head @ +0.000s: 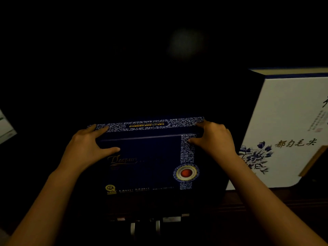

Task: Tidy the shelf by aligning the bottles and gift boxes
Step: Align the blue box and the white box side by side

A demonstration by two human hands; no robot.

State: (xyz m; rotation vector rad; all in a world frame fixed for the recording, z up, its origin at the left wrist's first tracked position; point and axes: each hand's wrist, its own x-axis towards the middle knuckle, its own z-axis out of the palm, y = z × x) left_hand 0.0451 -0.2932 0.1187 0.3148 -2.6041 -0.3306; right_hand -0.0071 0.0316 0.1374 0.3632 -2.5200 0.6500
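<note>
A: Forearms enter from the bottom corners, bare, converging on the dark blue gift box (143, 160). What lies nearest the viewer?

B: Below the box, the dark wooden shelf (257, 199) edge, with a few pale shapes under it too dim to name.

A: Position of the box?

B: Centre of view, standing on the shelf with its front face toward the viewer. The face carries gold script at the left, a round red-centred emblem at lower right, and a blue-and-white patterned band down the right side and along the top edge.

A: Left hand (88, 148)?

B: At the upper left corner of the box. The fingers lie over the top edge and the thumb reaches across the front face, so the corner is held between them.

A: Right hand (214, 137)?

B: At the upper right corner, mirrored: fingers over the patterned top edge, thumb tip on the patterned side band, gripping that corner.

A: Neighbouring items?

B: To the right, near but apart from the blue box, a taller white gift box (287, 121) with a blue flower print and dark calligraphy, tilted in this wide-angle view. At the far left edge, a sliver of a pale box (5, 126), mostly cut off.

A: Farther back?

B: Darkness, with one faint blurred glow high behind the blue box.
</note>
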